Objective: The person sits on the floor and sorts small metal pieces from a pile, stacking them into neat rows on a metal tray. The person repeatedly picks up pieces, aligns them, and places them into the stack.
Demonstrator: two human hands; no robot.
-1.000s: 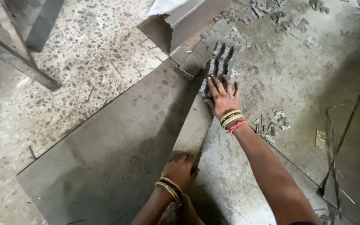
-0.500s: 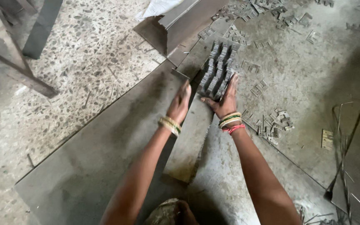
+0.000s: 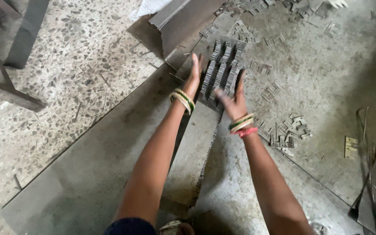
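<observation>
- The left hand (image 3: 193, 75) stands on edge with fingers straight and palm turned inward, against the left side of a block of stacked metal stampings (image 3: 221, 69); it grips nothing, and looks set as a flat stop for that side.
- The right hand (image 3: 233, 98) is spread open, fingers pointing up along the block's right side, touching or just short of it; the blur hides which. It holds nothing either.
- The block sits between the two palms, at the far end of a long metal strip (image 3: 192, 152) that runs back toward the person's body. The stampings stand on edge in rows, so flat palms on both sides would keep them square.
- Bangles (image 3: 182, 99) ring the left wrist, and more sit on the right.
- Under the left arm lies a wide metal sheet (image 3: 88, 174) on the floor (image 3: 66, 56).
- Right of the right hand, loose stampings (image 3: 289, 130) lie scattered.
- Beyond the hands stands an angled metal piece (image 3: 175, 17).
</observation>
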